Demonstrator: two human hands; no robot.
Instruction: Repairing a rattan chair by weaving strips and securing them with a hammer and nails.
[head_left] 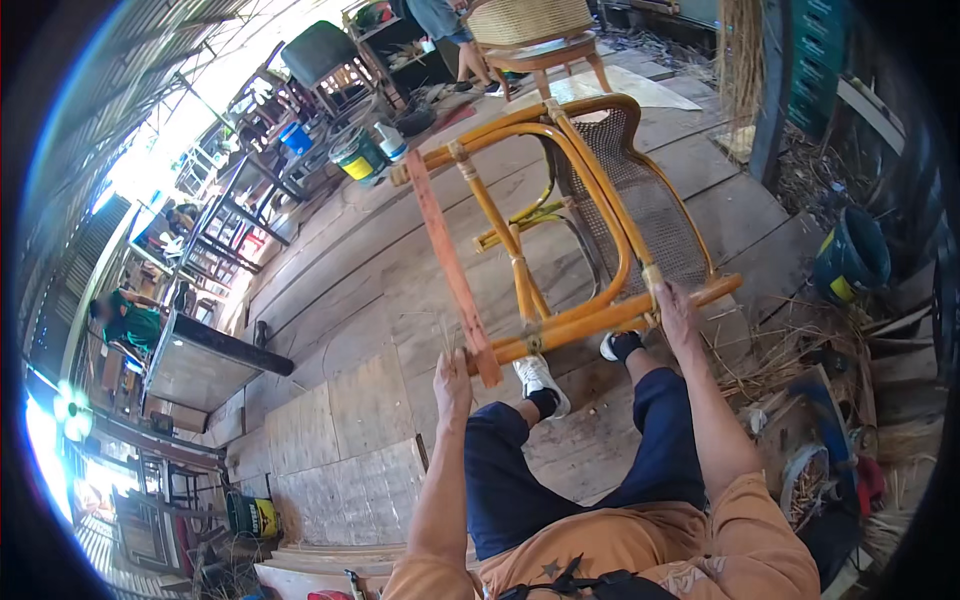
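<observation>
Finding plywood sheets lying on plank floor at left, loose straw at right; noting wicker-backed chair standing beyond.

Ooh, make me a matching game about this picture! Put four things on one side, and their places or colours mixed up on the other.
1. Left hand
2. Right hand
3. Trousers
4. Straw bundle

A. Dark blue
B. Upper right of the picture
C. Beside the reddish strip's lower end
D. Gripping the cane frame, well right of that strip

Pairs: 1-C, 2-D, 3-A, 4-B
</observation>
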